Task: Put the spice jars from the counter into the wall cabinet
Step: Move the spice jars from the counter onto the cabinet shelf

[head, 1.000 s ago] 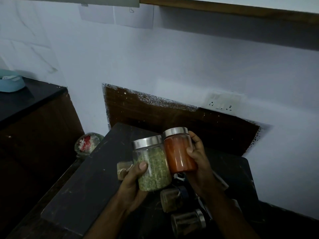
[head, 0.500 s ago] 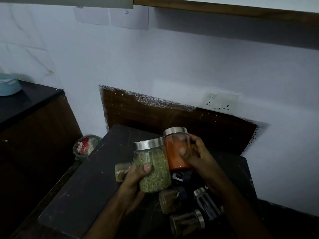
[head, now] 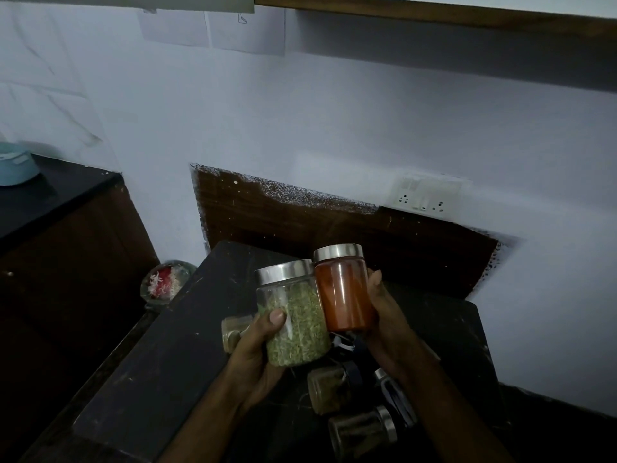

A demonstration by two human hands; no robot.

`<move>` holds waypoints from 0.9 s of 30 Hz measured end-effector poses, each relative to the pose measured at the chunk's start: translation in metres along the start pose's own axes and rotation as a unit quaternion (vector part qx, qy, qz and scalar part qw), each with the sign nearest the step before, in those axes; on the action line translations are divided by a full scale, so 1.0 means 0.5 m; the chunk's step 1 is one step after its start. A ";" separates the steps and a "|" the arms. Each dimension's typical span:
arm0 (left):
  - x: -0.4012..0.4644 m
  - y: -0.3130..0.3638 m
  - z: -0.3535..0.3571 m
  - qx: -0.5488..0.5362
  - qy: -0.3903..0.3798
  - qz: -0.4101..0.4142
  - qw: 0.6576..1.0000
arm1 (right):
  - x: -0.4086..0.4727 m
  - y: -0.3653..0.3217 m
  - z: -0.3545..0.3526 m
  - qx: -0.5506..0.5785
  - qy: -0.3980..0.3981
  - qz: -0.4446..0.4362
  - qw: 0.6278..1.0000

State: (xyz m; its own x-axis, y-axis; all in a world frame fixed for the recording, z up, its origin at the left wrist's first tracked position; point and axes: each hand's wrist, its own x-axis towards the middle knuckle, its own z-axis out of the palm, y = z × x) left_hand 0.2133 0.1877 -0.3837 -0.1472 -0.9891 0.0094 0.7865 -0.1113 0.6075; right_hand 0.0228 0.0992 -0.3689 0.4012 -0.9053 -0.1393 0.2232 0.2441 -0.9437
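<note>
My left hand (head: 257, 345) grips a glass jar of green dried herbs (head: 293, 322) with a steel lid, thumb across its front. My right hand (head: 384, 315) holds a jar of orange-red powder (head: 344, 295), also steel-lidded, fingers wrapped round its right side. The two jars are upright, side by side and touching, above the dark counter (head: 167, 362). Several smaller spice jars (head: 329, 389) lie on the counter beneath my hands, one (head: 233, 332) partly hidden behind my left hand. The wall cabinet's underside (head: 434, 15) runs along the top edge.
A round glass jar with red and white contents (head: 167, 282) sits left of the counter, lower down. A higher black counter with a pale blue container (head: 15, 165) is at far left. A switch socket (head: 424, 195) is on the white wall above the brown backsplash.
My right hand has regripped the orange jar, thumb moving off its front to the side. Both jars stay held together at about the same height.
</note>
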 end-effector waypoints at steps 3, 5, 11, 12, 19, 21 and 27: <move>0.002 -0.003 0.001 -0.010 0.021 0.022 0.999 | 0.005 0.000 0.000 -0.046 -0.004 -0.010 0.999; 0.005 -0.001 0.002 -0.021 0.026 0.031 0.999 | 0.009 -0.002 0.001 -0.060 0.002 -0.017 0.998; 0.010 0.002 0.009 -0.033 -0.001 0.030 0.999 | 0.008 0.001 -0.002 -0.015 0.051 -0.039 0.998; 0.012 0.000 0.011 -0.036 0.000 0.031 0.999 | 0.007 0.003 -0.002 0.002 0.052 -0.036 0.998; 0.022 -0.010 0.015 -0.022 -0.008 0.032 0.999 | 0.002 -0.004 0.010 -0.046 0.068 -0.031 0.996; 0.022 -0.010 0.017 -0.031 -0.017 0.025 0.999 | 0.002 -0.004 0.003 -0.042 0.053 -0.034 0.997; 0.018 -0.012 0.026 -0.037 -0.011 0.020 0.999 | 0.003 0.001 0.005 -0.101 0.056 -0.044 0.992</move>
State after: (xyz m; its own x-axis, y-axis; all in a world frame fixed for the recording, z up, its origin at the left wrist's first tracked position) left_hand 0.1994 0.1809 -0.3771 -0.1273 -0.9906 0.0506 0.8345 -0.0794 0.5452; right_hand 0.0256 0.0987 -0.3687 0.2847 -0.9557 -0.0750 0.0652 0.0974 -0.9931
